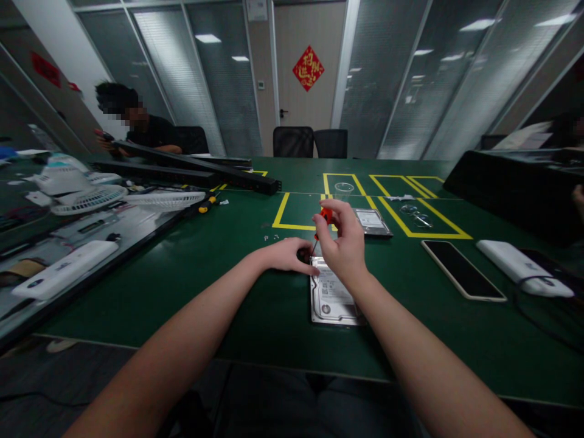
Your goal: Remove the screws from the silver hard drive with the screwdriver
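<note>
On the green table before me lies a hard drive [335, 298], silver with a white label, flat and partly hidden by my right forearm. My right hand [343, 234] is closed round the red handle of a screwdriver [326, 215], held upright but tilted. Its thin shaft runs down to the drive's far left corner; the tip is hard to make out. At that same corner, my left hand [288, 255] curls round the drive's edge, thumb on its top and fingers near the shaft. A second hard drive [373, 221] lies just beyond my right hand.
Small screws [272, 237] lie left of the yellow tape. Glasses [417, 216], a phone [463, 269] and a white power bank [524, 267] are at right. White fan parts [91, 198] and a yellow-black tool [207, 204] lie left. A person [146, 131] sits across.
</note>
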Available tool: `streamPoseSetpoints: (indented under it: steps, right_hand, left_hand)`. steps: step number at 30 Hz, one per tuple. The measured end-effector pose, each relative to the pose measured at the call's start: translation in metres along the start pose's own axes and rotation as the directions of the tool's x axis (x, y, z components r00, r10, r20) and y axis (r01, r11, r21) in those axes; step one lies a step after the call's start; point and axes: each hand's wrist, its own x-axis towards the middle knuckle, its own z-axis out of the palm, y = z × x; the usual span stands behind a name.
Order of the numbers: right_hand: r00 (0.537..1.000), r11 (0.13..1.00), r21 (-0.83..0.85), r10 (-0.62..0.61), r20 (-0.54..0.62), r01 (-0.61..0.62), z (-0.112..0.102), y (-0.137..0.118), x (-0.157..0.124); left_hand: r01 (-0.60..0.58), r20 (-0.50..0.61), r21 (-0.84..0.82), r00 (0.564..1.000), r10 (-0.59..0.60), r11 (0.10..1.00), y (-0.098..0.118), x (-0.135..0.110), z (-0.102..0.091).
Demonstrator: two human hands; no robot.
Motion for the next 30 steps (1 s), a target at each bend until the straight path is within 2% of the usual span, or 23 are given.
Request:
streamPoseSetpoints:
  steps: [5,14,30]
  right_hand:
    - [0.998,0.997,-0.043,-0.061,-0.010,0.061,-0.0029,-0.0051,0.0033]
    - [0.998,0.998,-0.004,-0.056,-0.005,0.056,-0.0032,-0.0078,0.0024]
    - [0.998,0.994,-0.088,-0.062,-0.017,0.060,-0.0026,-0.0064,0.0025]
  left_hand:
    - [-0.016,-0.003,-0.026,1.000,0.016,1.000,-0.0012,0.0003,0.0006]
    - [-0.028,-0.006,-0.011,1.000,0.027,1.000,-0.0006,0.0002,0.0001]
    - [-0.004,0.003,-0.020,1.000,0.004,1.000,0.0001,-0.0001,0.0000]
